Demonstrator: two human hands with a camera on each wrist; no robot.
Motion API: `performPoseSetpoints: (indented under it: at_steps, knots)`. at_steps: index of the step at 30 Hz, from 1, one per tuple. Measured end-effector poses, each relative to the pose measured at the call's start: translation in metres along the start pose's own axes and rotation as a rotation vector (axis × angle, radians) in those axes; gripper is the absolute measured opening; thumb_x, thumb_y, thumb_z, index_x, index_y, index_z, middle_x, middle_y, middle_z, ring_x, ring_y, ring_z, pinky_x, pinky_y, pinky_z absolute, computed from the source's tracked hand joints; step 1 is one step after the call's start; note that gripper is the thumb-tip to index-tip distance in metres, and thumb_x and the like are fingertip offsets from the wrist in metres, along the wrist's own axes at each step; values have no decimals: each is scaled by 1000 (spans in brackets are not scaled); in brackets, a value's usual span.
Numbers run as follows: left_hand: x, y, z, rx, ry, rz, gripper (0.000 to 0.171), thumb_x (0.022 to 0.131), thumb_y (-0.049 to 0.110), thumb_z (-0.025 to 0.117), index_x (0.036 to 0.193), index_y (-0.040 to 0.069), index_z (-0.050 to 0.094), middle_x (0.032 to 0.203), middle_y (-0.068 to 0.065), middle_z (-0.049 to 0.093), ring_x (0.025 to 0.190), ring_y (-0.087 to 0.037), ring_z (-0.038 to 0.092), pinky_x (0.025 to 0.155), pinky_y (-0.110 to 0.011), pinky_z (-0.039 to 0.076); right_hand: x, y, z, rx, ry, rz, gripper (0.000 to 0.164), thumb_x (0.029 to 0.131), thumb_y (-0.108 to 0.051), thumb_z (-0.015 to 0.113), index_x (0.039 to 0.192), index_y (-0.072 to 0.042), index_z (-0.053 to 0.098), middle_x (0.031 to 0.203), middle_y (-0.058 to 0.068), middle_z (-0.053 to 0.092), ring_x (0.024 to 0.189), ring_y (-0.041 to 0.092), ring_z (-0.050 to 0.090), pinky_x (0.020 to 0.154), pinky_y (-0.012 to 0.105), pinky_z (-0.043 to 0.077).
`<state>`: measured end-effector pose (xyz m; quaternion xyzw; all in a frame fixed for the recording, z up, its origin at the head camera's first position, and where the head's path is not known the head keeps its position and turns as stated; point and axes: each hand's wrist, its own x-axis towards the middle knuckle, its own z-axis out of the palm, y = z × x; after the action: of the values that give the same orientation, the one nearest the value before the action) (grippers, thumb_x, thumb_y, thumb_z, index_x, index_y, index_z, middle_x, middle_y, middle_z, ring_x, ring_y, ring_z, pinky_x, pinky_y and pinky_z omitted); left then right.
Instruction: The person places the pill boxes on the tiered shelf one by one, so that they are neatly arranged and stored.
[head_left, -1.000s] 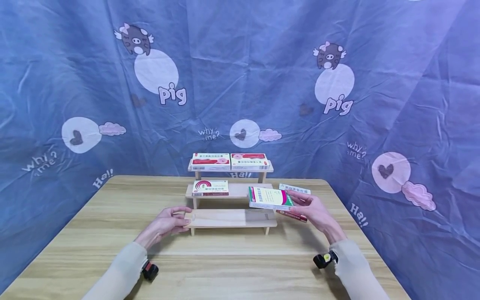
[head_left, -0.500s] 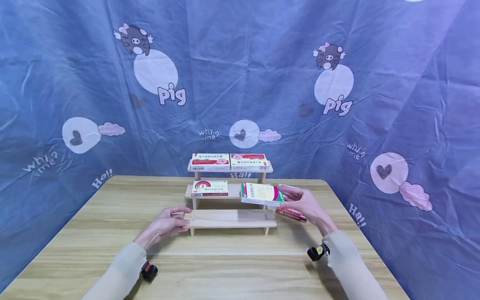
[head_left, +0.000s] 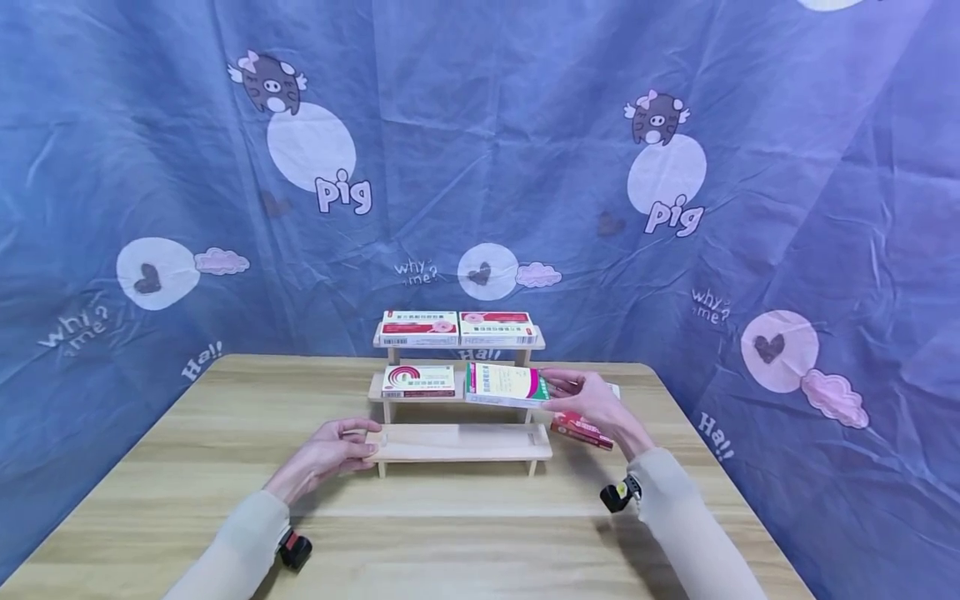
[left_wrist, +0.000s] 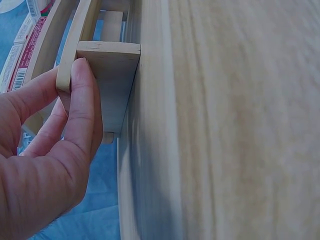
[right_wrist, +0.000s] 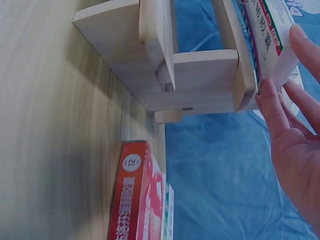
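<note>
My right hand (head_left: 592,402) grips the right end of a green, white and pink medicine box (head_left: 506,384), which lies over the right part of the middle step of a wooden three-step rack (head_left: 461,442). In the right wrist view the fingers (right_wrist: 274,107) hold the box end close over the step's edge. My left hand (head_left: 330,450) pinches the left end of the rack's lowest step; in the left wrist view thumb and fingers (left_wrist: 82,100) close round the board. A white box with red rings (head_left: 420,381) sits on the middle step, left of the held box.
Two red-and-white medicine boxes (head_left: 497,327) lie side by side on the top step. Right of the rack, a red box (head_left: 581,430) rests on the wooden table (head_left: 450,533), with another box partly hidden behind my right hand. A blue curtain (head_left: 480,167) hangs behind.
My right hand has carried the green, white and pink medicine box leftward from beside the rack onto the middle step's right part. My left hand keeps its grip on the lowest step.
</note>
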<state>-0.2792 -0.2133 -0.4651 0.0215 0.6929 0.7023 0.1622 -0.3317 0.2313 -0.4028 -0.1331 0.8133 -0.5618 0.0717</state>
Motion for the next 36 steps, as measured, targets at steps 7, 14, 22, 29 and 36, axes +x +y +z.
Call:
performPoseSetpoints:
  at_steps: [7,14,22,29,36]
  knots:
    - [1,-2,0,12,-14,15,50,85,-2,69,132,-6,51,101,-12,64,87,-19,67,83,-32,62,10,-3,8,35,-34,-8,74,76,-6,81,142,-3,48,146,18,49,134,33,48,106,32,48]
    - [2,-4,0,1,-22,20,50,86,-2,69,132,-6,50,103,-13,66,89,-20,68,83,-32,61,14,-6,8,-8,-47,-16,72,77,-4,80,142,-5,49,147,16,48,134,33,48,108,34,46]
    - [1,-1,-1,-5,-19,12,48,86,-3,68,131,-6,51,100,-11,66,87,-19,67,83,-32,62,20,-5,12,84,-80,-14,73,77,3,77,143,1,46,148,18,46,137,33,45,106,27,47]
    - [0,1,0,4,-8,10,47,86,-3,68,131,-6,52,99,-11,65,86,-18,67,83,-32,62,22,-6,13,84,-75,4,74,76,3,77,143,0,46,149,17,45,137,32,45,105,26,47]
    - [0,1,0,5,-6,6,49,86,-2,68,132,-6,50,100,-11,64,86,-18,66,84,-33,62,23,-5,13,96,-66,4,74,77,4,76,144,0,44,150,16,45,138,30,44,105,24,46]
